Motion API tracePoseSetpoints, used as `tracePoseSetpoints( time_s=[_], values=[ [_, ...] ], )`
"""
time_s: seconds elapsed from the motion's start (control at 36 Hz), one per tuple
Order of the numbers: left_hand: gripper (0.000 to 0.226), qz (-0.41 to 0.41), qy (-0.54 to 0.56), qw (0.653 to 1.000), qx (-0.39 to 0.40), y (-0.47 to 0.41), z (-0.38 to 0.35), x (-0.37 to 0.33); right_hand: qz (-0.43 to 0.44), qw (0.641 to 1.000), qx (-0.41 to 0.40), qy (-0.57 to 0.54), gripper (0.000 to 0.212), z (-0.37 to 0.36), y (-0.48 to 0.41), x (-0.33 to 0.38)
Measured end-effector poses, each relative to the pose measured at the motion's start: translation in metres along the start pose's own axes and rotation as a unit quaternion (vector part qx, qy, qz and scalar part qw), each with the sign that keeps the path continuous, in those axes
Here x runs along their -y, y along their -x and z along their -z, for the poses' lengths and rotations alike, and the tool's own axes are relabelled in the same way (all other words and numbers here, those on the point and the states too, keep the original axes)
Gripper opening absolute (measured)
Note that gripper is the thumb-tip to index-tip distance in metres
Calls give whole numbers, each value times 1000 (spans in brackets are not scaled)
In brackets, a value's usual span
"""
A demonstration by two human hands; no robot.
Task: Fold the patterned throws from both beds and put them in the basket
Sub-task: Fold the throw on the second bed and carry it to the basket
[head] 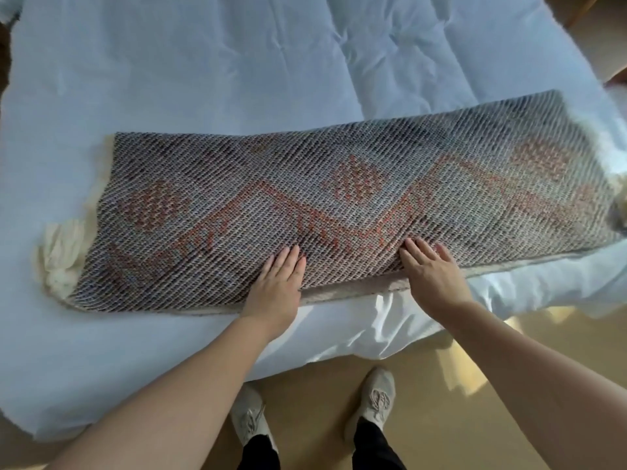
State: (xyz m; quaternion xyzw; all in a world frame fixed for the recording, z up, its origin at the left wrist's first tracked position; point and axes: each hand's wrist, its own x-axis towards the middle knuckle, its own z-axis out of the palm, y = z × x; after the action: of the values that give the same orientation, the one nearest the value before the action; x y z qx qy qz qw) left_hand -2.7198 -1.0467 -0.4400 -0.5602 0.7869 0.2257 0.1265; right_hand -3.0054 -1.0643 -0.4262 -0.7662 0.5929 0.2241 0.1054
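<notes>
Smoothing looks to be the step in hand. The patterned throw [339,205] lies on the bed [237,79] as a long band, already doubled lengthwise by the look of the layered edge under the palms. It runs out well to either side of both hands and away from the fingertips. The left hand [276,286] and the right hand [432,276] both lie flat on its near edge with fingers straight and close together, gripping nothing. They are a little apart, near the middle of the band's length.

A cream fringe [61,252] bunches at the end far out beyond the left hand; the end beyond the right hand is blurred, with pale tufts just showing. Below the wrists the white bedding drops over the mattress edge to the floor [322,385], where the person's pale shoes [376,398] stand.

The next move, as I judge it, calls for shortening the band — each hand sliding out to take an end, or one end being carried across onto the other with corners matched. The weave looks thick and limp, so the layers may slip unless the edges are pinched together. No basket is in view, so the carrying step is yet to come, as is any second throw.

No brand, label or writing can be read — only the woven rust-red motifs on grey.
</notes>
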Motion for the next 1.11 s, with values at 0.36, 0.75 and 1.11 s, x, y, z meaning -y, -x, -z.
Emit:
tracePoseSetpoints(
  time_s=[0.36, 0.75, 1.11],
  values=[
    [58, 67, 35, 997, 10, -21, 20, 53, 41, 999, 17, -12, 78, 24, -35, 18],
    [68, 59, -11, 996, -69, -127, 63, 31, 41, 995, -60, -64, 72, 54, -131, 43],
    [74, 103, -50, 988, -105, -266, 77, -82, 0, 993, -84, -86, 77, 37, -190, -151]
  ],
)
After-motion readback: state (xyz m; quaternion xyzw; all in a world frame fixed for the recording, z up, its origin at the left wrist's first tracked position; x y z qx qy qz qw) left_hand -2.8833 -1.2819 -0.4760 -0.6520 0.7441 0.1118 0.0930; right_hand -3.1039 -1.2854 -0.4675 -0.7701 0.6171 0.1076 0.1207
